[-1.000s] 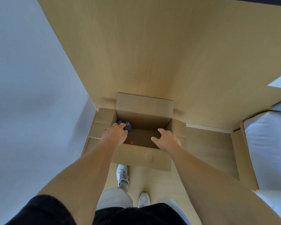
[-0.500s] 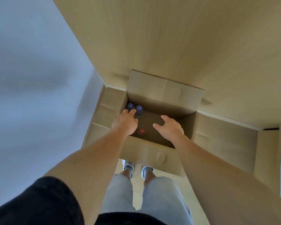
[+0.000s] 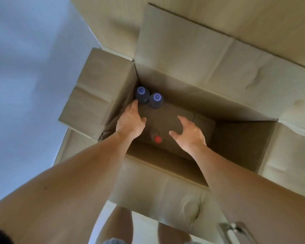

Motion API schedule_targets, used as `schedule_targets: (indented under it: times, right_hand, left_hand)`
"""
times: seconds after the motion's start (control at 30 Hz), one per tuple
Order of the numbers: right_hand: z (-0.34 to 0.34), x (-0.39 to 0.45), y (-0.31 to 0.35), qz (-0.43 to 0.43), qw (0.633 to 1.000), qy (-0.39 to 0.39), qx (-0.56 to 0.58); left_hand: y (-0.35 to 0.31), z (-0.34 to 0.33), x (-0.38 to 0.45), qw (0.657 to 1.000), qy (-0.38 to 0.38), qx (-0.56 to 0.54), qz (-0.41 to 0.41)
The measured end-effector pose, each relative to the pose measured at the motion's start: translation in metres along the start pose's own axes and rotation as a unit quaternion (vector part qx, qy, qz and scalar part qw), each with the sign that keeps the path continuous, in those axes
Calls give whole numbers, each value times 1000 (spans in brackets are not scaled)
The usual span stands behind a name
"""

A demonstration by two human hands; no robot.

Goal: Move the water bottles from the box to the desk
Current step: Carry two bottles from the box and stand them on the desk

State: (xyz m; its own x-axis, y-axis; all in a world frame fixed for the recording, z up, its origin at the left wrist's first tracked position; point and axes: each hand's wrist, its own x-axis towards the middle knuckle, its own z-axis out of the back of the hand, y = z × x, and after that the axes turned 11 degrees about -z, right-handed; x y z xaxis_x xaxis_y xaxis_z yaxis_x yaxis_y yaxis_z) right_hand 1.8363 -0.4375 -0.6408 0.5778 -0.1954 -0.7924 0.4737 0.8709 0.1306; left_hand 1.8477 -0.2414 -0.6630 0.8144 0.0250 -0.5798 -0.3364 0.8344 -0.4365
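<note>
Pale wooden floor (image 3: pixel 116 219) below, grey-blue wall (image 3: pixel 25 67) on the left, light wood panelling (image 3: pixel 253 18) behind and above. Open cardboard box (image 3: pixel 165 182) on the floor against wall and panelling, all four flaps folded out, inside in shadow. In its far left corner, two upright bottles side by side and touching: left purple-capped bottle (image 3: pixel 142 93) against the corner, right purple-capped bottle (image 3: pixel 156 100) just beside. Near the front wall, one red-capped bottle (image 3: pixel 157 138), upright, well apart from that pair. Both arms reaching down into the box. Left hand (image 3: pixel 130 120) with fingers extended and relaxed, fingertips at the left purple-capped bottle, gripping nothing. Right hand (image 3: pixel 188 132) spread wide, fingers apart, empty, just right of the red-capped bottle. Bare knees at the bottom edge; a metal fitting (image 3: pixel 234 229) at lower right, too blurred to identify.
</note>
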Motion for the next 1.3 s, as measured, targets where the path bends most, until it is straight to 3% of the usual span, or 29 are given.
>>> schedule_targets:
  times: [0.27,0.53,0.83,1.1,1.3]
  right_hand:
    - [-58,120,23,73,995,-32,60]
    - [-73,170,45,150,979,-88,102]
    - [-78,166,63,151,971,-146,112]
    - [-69,159,8,110,972,-163,126]
    - [-61,148,-36,55,977,-165,121]
  left_hand:
    - [41,-64,91,993,-74,-86,19]
    - [54,-92,121,965,-199,-166,31]
    - [44,-90,121,960,-238,-145,22]
    - [15,-84,131,961,-239,-107,86]
    - [23,-81,131,965,-247,-87,33]
